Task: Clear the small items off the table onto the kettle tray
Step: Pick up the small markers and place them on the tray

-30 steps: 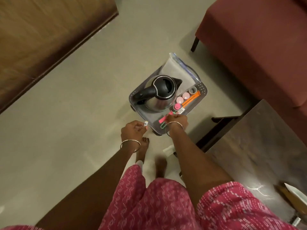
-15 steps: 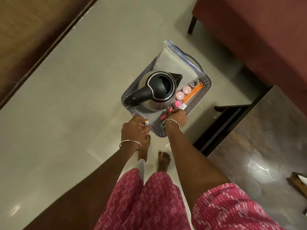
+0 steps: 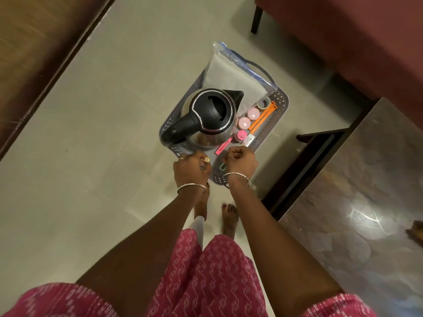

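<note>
A grey perforated tray point(image 3: 283, 104) sits on the floor and carries a steel kettle point(image 3: 210, 120) with a black lid. Beside the kettle lie round pink caps point(image 3: 244, 122), an orange clip point(image 3: 263, 116), a tape roll point(image 3: 263, 103) and a pink clip point(image 3: 223, 146). A small green clip point(image 3: 222, 167) lies at the tray's near end. My left hand point(image 3: 192, 170) hovers over the tray's near left corner and pinches a small yellow-tipped tube point(image 3: 206, 159). My right hand point(image 3: 240, 161) is curled into a fist just above the near end; nothing shows in it.
A clear bag with folded cloth point(image 3: 235, 78) fills the tray's far half. The dark marbled table point(image 3: 366, 179) stands to the right, a maroon sofa point(image 3: 343, 42) beyond it, wooden furniture point(image 3: 34, 42) at left. My bare feet point(image 3: 229, 216) stand just behind the tray.
My view has come closer to the tray. My right hand has let go of the pink and green clips, which now lie on the tray. My left hand moved forward with the tube.
</note>
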Action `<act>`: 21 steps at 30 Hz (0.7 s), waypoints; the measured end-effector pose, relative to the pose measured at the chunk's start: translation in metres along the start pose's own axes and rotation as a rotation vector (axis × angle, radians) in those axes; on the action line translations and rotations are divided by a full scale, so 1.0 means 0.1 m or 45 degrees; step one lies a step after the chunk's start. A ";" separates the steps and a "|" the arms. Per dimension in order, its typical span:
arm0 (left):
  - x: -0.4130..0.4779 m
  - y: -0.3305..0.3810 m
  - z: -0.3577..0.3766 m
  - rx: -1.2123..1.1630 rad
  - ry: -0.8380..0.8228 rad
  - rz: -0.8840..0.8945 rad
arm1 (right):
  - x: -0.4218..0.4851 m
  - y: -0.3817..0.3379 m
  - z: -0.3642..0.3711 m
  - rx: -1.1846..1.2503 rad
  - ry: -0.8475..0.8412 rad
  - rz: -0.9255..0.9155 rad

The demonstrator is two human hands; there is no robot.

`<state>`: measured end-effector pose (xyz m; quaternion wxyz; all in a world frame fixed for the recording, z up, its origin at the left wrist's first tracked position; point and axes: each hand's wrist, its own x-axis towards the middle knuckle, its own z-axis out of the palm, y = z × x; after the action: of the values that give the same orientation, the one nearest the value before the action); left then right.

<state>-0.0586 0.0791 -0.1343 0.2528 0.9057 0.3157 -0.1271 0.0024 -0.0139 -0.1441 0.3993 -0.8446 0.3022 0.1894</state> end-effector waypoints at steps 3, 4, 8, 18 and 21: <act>0.03 0.00 0.08 0.307 0.038 0.015 | -0.11 0.08 -0.01 0.042 -0.017 -0.076; 0.05 0.00 0.11 0.376 0.037 0.014 | -0.15 0.11 -0.02 0.053 -0.017 -0.097; 0.12 -0.01 0.20 0.535 0.025 0.009 | -0.27 0.18 -0.07 0.053 0.055 -0.149; 0.12 -0.02 0.32 0.470 0.107 0.019 | -0.25 0.36 -0.17 0.206 0.031 -0.078; 0.14 -0.04 0.34 0.447 0.076 0.002 | -0.24 0.34 -0.17 0.196 0.032 -0.076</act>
<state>-0.0530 0.0702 -0.1700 0.0813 0.9395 0.2953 -0.1533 -0.0372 -0.0356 -0.1394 0.4648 -0.8224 0.2953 0.1431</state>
